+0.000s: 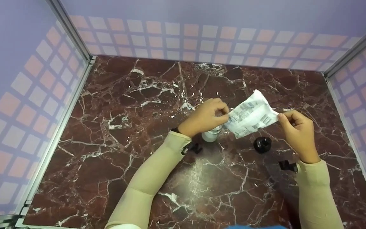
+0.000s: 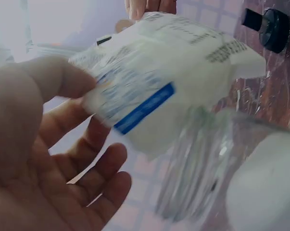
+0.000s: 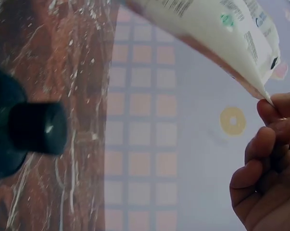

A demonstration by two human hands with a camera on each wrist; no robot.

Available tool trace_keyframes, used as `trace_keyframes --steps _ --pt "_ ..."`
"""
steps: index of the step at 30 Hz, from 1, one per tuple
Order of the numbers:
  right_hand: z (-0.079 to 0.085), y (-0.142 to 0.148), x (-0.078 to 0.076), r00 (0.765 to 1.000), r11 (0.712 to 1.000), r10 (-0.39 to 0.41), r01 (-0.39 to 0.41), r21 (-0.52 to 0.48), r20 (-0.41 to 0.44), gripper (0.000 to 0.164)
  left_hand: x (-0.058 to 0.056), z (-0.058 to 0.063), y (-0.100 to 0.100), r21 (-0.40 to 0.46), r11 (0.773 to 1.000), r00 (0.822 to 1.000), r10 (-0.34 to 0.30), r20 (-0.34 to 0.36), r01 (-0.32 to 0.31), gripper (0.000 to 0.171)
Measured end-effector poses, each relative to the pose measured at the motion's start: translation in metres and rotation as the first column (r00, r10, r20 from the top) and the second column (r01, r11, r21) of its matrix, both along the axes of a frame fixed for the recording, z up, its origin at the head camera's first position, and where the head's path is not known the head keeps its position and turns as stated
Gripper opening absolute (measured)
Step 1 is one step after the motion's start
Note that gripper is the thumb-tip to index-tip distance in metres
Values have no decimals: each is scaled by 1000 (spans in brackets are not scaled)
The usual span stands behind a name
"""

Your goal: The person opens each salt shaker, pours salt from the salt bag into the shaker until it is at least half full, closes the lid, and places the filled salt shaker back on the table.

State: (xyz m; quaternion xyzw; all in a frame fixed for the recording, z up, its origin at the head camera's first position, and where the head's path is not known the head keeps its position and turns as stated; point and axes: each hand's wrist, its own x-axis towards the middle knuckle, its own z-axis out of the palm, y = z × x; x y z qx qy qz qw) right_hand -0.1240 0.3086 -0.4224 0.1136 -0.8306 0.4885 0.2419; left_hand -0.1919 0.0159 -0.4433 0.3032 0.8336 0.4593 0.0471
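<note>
A white printed plastic pouch [image 1: 251, 116] with a blue band [image 2: 145, 109] is stretched in the air between both hands. My left hand [image 1: 206, 116] pinches its left edge between thumb and index finger, the other fingers loosely bent. At the opposite corner, my right hand [image 1: 299, 135] pinches the pouch with thumb and fingertip. Just below the left hand stands a clear jar [image 1: 210, 136] with a ridged neck and white contents; the hand and pouch partly cover it. A black cap with a raised spout [image 1: 262, 144] sits on the table, nearer the right hand.
The dark red marble-patterned table [image 1: 116, 171] carries white specks [image 1: 195, 95] behind the jar. Lilac walls with pink and white squares [image 1: 191, 30] enclose the back and sides. Black camera mounts [image 1: 287, 165] stick out from the wrists.
</note>
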Motion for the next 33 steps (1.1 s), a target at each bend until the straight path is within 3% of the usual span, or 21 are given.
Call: trace_keyframes --steps 6,10,14,16,18,21,23,25,27,30,32,33 --pt "-2 22 7 999 999 -34 32 35 40 15 7 2 25 165 986 1000 24 8 -25 6" --pt "1 30 14 996 996 -65 61 62 57 12 10 8 36 186 983 997 29 -76 -14 11" --pt "11 28 23 983 987 -157 160 23 -95 9 15 13 45 149 989 987 23 -161 2 16" --pt "16 24 28 954 977 -201 210 19 -224 16 20 16 49 94 995 978 1 -209 19 18" --pt "21 18 34 925 969 -201 237 75 -323 21 25 18 54 24 998 964 -45 -262 53 19" --pt "26 4 40 926 946 -59 171 274 -374 26 36 21 55 -78 993 929 -114 -351 92 20" --pt "28 -5 44 936 901 91 68 428 -340 26 44 23 55 -114 987 906 -152 -396 116 20" --pt "27 -12 48 929 851 215 -27 525 -300 25 53 25 54 -126 984 884 -172 -434 129 20" --pt "25 -16 52 919 815 289 -90 573 -268 25 61 26 52 -128 982 860 -183 -476 139 21" --pt "20 -18 57 909 804 332 -133 579 -252 29 71 25 49 -128 979 825 -202 -528 157 21" --pt "17 -19 58 906 796 348 -150 587 -241 32 75 22 47 -128 976 813 -217 -541 175 20" --pt "15 -18 58 904 793 357 -160 587 -236 31 76 20 46 -123 975 815 -222 -536 184 21"
